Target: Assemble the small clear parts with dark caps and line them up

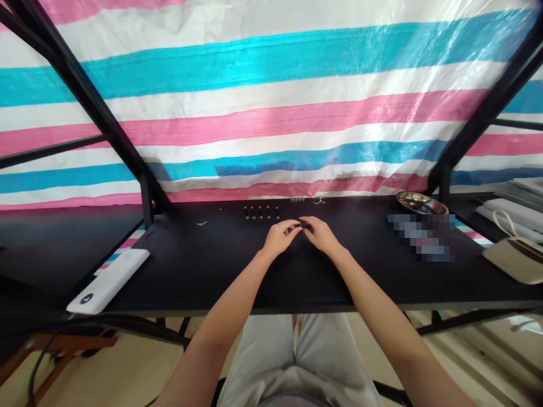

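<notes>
Over the black table [190,265], my left hand [279,237] and my right hand [320,233] meet fingertip to fingertip. Both pinch a small black piece [302,224] between them; its exact kind is too small to make out, and the fingers partly cover it. Just beyond my left hand stands a row of several small black cylinders [260,212] with pale spots. Farther back lies a short row of tiny silvery pieces [297,199], with thin white strands [319,200] to the right of it.
A white power bank [114,280] lies at the left edge, and more white strands [202,223] lie nearby. At the right are a shiny metal dish [422,202], a pixelated item [422,237] and a beige pouch [515,260]. Black frame bars and striped sheeting [271,107] stand behind.
</notes>
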A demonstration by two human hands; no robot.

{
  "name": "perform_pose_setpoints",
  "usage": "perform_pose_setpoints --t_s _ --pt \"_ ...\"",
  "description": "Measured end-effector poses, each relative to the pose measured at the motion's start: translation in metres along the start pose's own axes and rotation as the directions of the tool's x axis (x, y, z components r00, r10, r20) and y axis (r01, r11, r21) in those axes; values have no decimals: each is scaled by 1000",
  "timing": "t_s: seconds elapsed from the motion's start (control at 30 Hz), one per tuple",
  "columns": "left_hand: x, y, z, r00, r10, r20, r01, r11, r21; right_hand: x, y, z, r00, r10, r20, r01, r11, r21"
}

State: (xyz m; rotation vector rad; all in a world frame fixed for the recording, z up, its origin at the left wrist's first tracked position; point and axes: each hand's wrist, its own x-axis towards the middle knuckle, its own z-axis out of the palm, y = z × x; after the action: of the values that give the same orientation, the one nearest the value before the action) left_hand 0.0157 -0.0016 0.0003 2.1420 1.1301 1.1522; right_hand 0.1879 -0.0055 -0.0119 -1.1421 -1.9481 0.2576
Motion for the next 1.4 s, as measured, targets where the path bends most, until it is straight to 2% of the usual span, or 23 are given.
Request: perform_pose_setpoints --t_s 0.23,0.53,0.63,0.9,1.0,1.1,1.23,1.4 --pt "-1 1 1 996 15 85 -18 999 32 0 -6 2 997 -79 18 78 994 72" --pt "0 -3 2 997 29 72 -28 999 -25 -1 -8 4 996 -79 36 76 993 87" --pt "0 -4 2 999 24 32 -23 1000 -11 -1 -9 1 996 -83 41 81 996 50" --pt "0 -3 -4 1000 3 -13 -1 987 158 -1 -10 -7 996 -90 -3 88 986 -139" --pt "0 -3 -4 1000 7 7 -8 984 179 -2 -10 -7 999 -40 13 41 983 -178" --pt "0 -2 -4 1000 5 25 -10 981 193 -3 -10 -7 997 40 73 -27 984 -178" --pt "-1 -1 -3 1000 5 13 -8 983 184 -2 -11 -6 987 84 138 -62 986 -157" --pt "-1 -1 -4 1000 24 -4 -23 987 161 -2 -11 -4 987 141 80 -129 982 -139"
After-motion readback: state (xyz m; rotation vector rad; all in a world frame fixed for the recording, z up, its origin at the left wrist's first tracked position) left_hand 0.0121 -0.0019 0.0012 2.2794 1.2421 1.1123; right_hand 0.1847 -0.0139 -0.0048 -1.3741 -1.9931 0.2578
